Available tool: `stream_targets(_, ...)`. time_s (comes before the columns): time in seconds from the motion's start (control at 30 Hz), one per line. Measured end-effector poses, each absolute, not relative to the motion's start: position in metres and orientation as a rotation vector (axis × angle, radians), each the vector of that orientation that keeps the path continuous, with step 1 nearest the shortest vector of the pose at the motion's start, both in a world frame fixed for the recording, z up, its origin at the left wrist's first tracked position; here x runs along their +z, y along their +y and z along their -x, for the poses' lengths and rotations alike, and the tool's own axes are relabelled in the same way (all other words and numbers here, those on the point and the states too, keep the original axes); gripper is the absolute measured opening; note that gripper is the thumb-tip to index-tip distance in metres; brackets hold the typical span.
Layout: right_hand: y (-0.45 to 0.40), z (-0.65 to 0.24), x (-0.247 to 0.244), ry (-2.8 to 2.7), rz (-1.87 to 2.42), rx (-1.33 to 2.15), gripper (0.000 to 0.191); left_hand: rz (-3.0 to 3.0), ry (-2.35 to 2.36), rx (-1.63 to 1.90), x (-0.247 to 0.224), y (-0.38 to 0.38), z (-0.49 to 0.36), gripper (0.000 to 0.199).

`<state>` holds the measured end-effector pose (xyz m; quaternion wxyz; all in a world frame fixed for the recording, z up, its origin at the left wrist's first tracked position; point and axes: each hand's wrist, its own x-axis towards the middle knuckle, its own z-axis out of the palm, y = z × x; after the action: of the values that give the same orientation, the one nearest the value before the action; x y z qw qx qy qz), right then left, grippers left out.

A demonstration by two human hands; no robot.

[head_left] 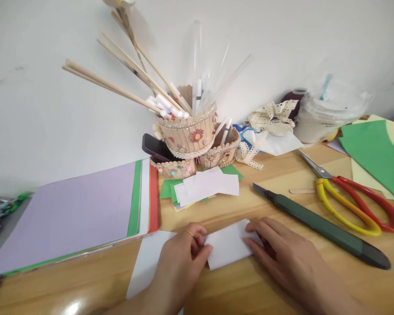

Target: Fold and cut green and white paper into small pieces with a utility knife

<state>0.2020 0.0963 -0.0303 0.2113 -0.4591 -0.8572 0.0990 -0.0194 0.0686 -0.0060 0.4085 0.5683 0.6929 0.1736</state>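
Observation:
A folded strip of white paper (229,245) lies on the wooden table between my two hands. My left hand (186,256), with a ring on one finger, is closed with thumb and curled fingers at the strip's left end. At the opposite end my right hand (284,249) pinches the paper between thumb and fingers. Partly under my left hand and forearm rests a flat white sheet (146,253). Just beyond the strip is a loose pile of white paper pieces (210,186), with green paper beneath them.
On the right lie a green utility knife (318,225), blade out, and scissors (351,197) with red and yellow handles. Coloured paper sheets (82,205) are stacked at the left. Decorated stick holders (187,135) with pens and dowels stand by the wall. Green paper (367,148) lies far right.

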Motion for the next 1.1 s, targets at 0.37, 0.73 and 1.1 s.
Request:
stream_targets(0.37, 0.098, -0.2013, -0.0302, -2.408, 1.265, 0.348, 0.01, -1.392, 1.76, 0.547, -0.0082, 0.0685, 0.0193, 0.008)
stream_targets(0.73, 0.0997, -0.2004, -0.0282, -2.391, 1.266, 0.355, 0.01, -1.516, 1.763, 0.521, -0.0079, 0.0695, 0.0208, 0.012)
stream_targets(1.1, 0.0992, -0.2023, -0.0303, -2.329, 1.335, 0.328, 0.012, -1.608, 1.772, 0.431, -0.0118, 0.0647, 0.0234, 0.013)
